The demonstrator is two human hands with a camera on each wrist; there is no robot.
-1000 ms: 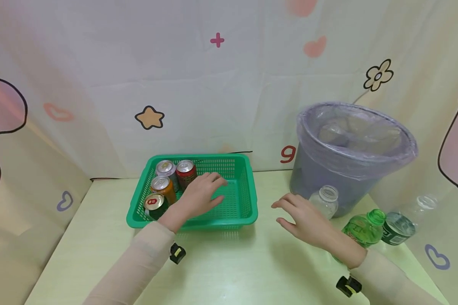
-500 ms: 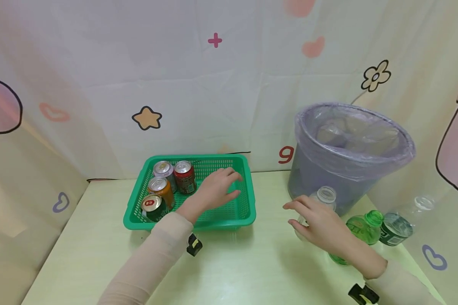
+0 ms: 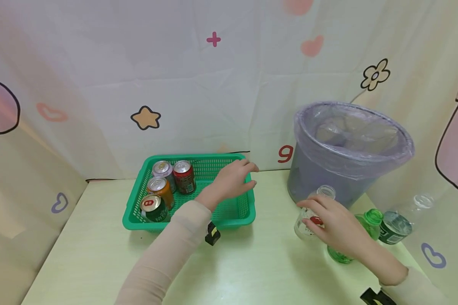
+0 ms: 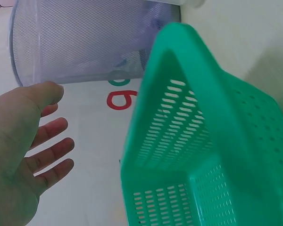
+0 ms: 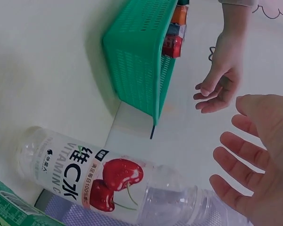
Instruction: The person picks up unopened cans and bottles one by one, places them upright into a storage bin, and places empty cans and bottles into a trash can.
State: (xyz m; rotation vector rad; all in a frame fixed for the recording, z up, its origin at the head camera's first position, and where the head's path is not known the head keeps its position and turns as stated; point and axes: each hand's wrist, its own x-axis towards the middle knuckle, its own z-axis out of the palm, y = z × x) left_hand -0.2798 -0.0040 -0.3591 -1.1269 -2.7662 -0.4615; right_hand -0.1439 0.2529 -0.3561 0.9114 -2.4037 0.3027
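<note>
My left hand [image 3: 234,180] hovers over the right side of the green basket [image 3: 252,212], fingers relaxed, nothing held. In the left wrist view the basket's rim [image 4: 212,103] is beside that hand. My right hand [image 3: 337,222] is in the air by a clear plastic bottle [image 3: 304,224] with a cherry label, hiding part of it. In the right wrist view the bottle [image 5: 75,174] stands apart from the loosely bent fingers [image 5: 240,174]. Just beyond that hand is a green plastic bottle [image 3: 373,218], partly covered by it.
Several drink cans, among them a red can [image 3: 184,178] and an orange can [image 3: 161,190], stand in the basket's left part. A bin [image 3: 309,178] with a purple liner is at the back right. Another clear bottle [image 3: 398,224] stands by the right wall.
My left hand has moved right across the basket, uncovering the red can. My right hand has moved right and slightly down, and more of the cherry-labelled bottle shows.
</note>
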